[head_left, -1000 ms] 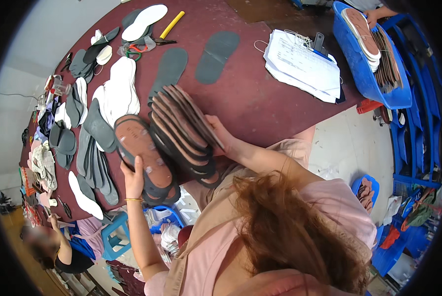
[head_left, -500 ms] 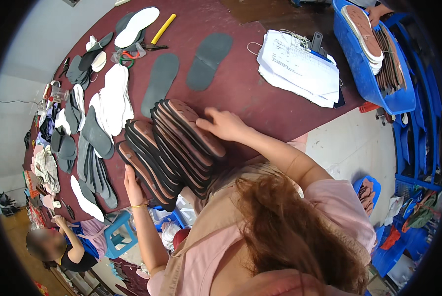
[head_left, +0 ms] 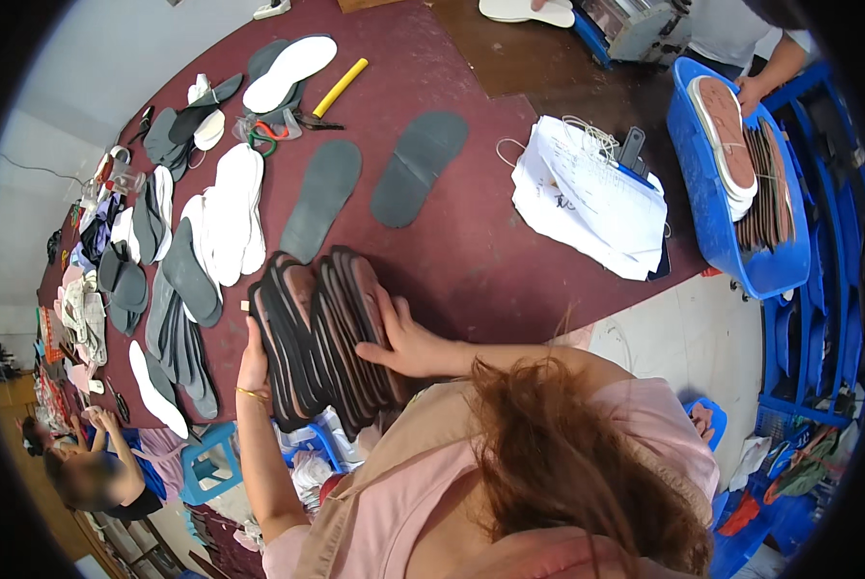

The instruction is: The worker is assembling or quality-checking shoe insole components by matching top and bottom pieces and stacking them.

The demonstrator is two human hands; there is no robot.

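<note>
Two rows of brown-and-black insoles (head_left: 331, 328) stand on edge, packed side by side at the table's near edge. My left hand (head_left: 253, 365) supports their left side, its fingers partly hidden by the end insole. From the right, my right hand (head_left: 405, 340) presses on the outermost brown insole, thumb spread from the fingers. The insoles are held between my two hands. Just beyond them lie two loose grey insoles, one nearer (head_left: 321, 198) and one farther right (head_left: 419, 169).
White insoles (head_left: 234, 207) and grey insoles (head_left: 191, 280) lie in piles on the left. Farther back are a yellow-handled tool (head_left: 340, 89) and red-and-green scissors (head_left: 261, 135). Papers (head_left: 587, 198) lie right, near a blue crate (head_left: 698, 164) of insoles, touched by another person's hand (head_left: 751, 95).
The insoles have gone from leaning apart to standing more upright and tighter together. My right hand has moved down along their right side. The view has shifted, and the papers' top sheet is turned.
</note>
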